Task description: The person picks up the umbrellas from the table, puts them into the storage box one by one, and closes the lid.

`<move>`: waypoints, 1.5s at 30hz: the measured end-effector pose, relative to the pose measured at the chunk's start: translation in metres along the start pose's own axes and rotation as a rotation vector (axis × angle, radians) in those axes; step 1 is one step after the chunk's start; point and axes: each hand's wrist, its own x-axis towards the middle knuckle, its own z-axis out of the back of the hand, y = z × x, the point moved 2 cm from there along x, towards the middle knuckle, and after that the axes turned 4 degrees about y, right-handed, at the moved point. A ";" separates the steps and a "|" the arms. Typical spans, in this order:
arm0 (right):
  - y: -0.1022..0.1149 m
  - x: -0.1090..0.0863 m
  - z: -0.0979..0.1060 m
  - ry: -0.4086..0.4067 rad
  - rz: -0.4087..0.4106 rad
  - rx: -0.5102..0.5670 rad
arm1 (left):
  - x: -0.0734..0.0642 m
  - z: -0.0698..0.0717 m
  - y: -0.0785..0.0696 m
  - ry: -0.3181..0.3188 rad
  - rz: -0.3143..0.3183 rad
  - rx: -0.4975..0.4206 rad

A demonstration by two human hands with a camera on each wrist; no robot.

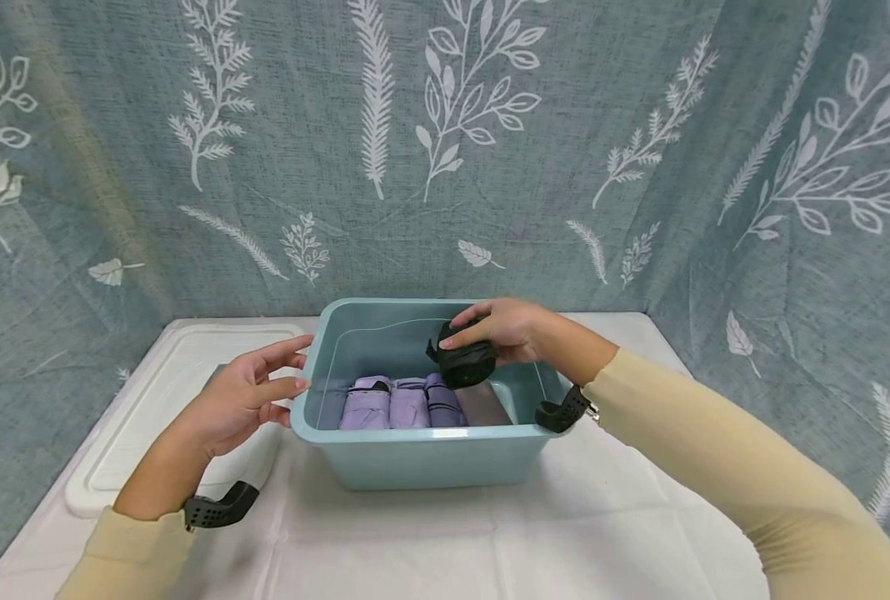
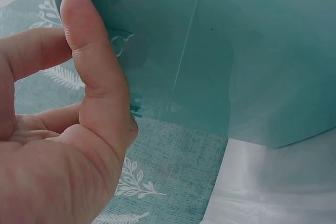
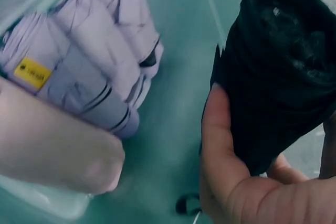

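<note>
A light blue plastic bin [image 1: 433,457] stands on the white-covered table. My right hand [image 1: 508,329] grips a rolled black cloth bundle [image 1: 466,364] over the bin's right half. In the right wrist view, crumpled dark material shows in the end of the black bundle [image 3: 273,77]. Below lie several rolled lavender cloth bundles [image 1: 409,407], side by side along the near wall, one with a yellow label [image 3: 32,73]. Beside them is a pale pinkish roll [image 3: 58,140]. My left hand [image 1: 246,396] has its relaxed fingertips at the bin's left rim and holds nothing.
Left of the bin, a white lid [image 1: 145,417] lies flat on the table [image 1: 445,550]; a grey item on it is mostly hidden by my left hand. A blue-grey curtain [image 1: 302,150] with white leaf patterns hangs behind and at both sides.
</note>
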 end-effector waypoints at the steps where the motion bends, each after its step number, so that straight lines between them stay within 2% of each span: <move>1: 0.000 0.002 -0.001 0.007 -0.010 -0.007 | 0.000 0.000 0.000 0.000 0.000 -0.003; 12: -0.005 0.020 -0.003 0.092 -0.134 -0.102 | 0.000 0.000 0.001 0.001 -0.004 -0.007; 17: -0.008 0.021 -0.001 0.097 -0.174 -0.180 | 0.000 0.000 0.002 -0.007 0.000 0.001; 27: -0.016 0.022 0.006 0.112 -0.200 -0.275 | 0.000 0.001 0.002 0.002 -0.006 0.002; 34: -0.018 0.023 0.008 0.074 -0.205 -0.349 | 0.000 0.001 0.001 0.002 -0.010 0.001; 39: -0.017 0.022 0.008 0.085 -0.207 -0.491 | 0.000 0.001 0.001 0.002 -0.012 0.004; 45: -0.016 0.022 0.010 0.107 -0.217 -0.733 | 0.000 0.000 0.001 0.001 -0.013 0.004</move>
